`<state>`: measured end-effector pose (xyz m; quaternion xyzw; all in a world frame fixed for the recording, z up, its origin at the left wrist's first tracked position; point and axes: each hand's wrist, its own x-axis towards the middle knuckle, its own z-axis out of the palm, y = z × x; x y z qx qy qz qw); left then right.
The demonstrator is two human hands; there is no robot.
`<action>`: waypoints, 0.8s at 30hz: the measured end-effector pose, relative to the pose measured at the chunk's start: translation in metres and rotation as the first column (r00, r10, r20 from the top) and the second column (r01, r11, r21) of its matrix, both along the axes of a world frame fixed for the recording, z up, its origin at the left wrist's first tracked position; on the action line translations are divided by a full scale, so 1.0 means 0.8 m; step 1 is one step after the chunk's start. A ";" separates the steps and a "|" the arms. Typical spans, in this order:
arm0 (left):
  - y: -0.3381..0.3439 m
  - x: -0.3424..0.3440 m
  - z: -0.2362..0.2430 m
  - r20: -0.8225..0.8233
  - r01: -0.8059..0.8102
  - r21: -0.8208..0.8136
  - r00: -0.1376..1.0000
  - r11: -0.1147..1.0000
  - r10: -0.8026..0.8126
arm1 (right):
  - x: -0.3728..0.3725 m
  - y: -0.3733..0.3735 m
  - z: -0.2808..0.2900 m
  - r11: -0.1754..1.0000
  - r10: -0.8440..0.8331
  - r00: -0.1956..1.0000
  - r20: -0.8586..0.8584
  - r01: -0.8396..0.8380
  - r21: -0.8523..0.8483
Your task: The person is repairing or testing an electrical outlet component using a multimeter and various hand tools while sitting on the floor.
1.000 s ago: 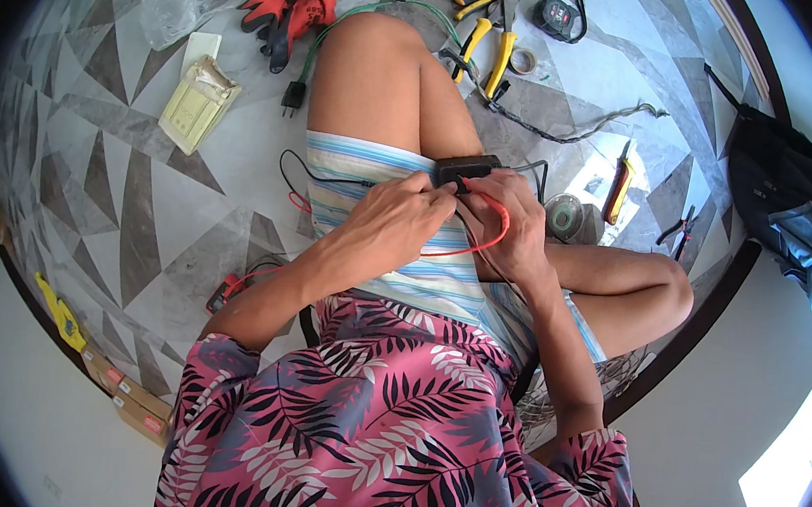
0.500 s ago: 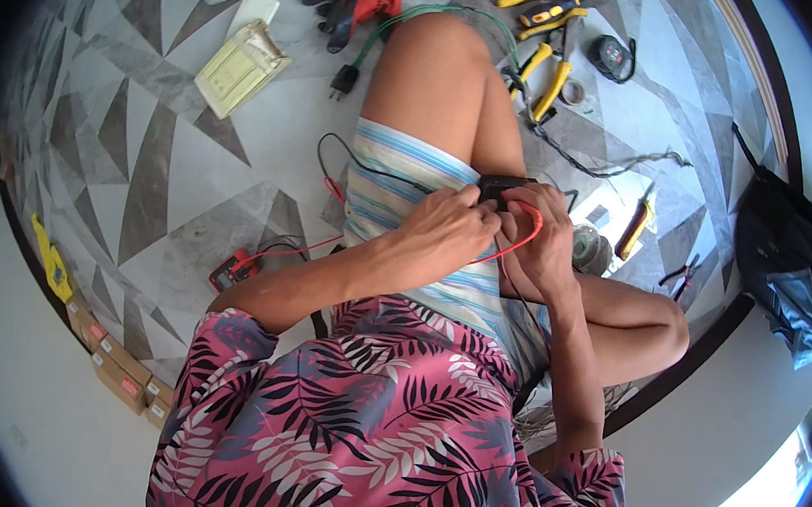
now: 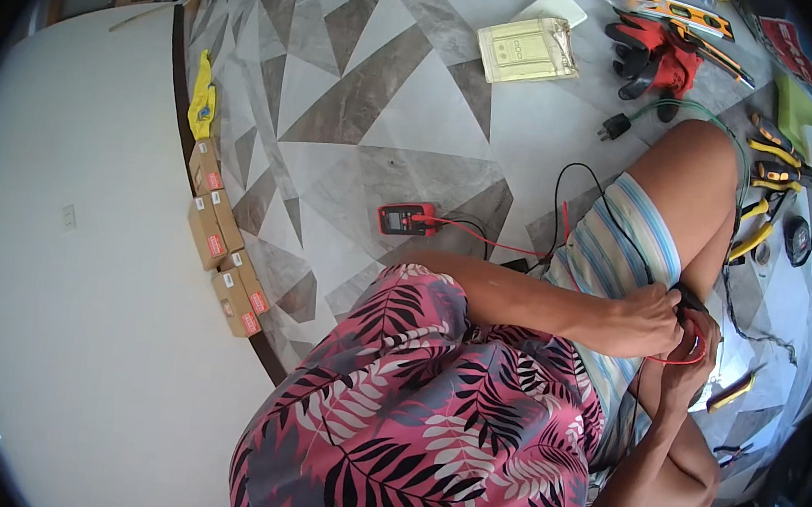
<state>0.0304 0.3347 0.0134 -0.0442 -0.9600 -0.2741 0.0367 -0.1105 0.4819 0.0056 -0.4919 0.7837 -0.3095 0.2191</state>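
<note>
Lying on patterned floor (image 3: 342,103) (white wall (image 3: 72,321) left): multimeter (image 3: 405,219).

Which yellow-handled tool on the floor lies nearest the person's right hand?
The red-and-yellow tool, lying apart just beyond the right hand; the other yellow-handled tools lie farther off, near the tape measure.

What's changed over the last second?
The view has swung left, so everything sits farther right and the red multimeter shows fully. Nothing visibly taken up or let go: the left hand and right hand stay together at the black device.
</note>
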 end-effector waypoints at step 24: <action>0.006 -0.001 -0.004 0.035 -0.035 -0.068 0.999 0.997 0.038 | 0.005 -0.008 -0.001 1.000 0.017 0.998 -0.068 -0.017 -0.007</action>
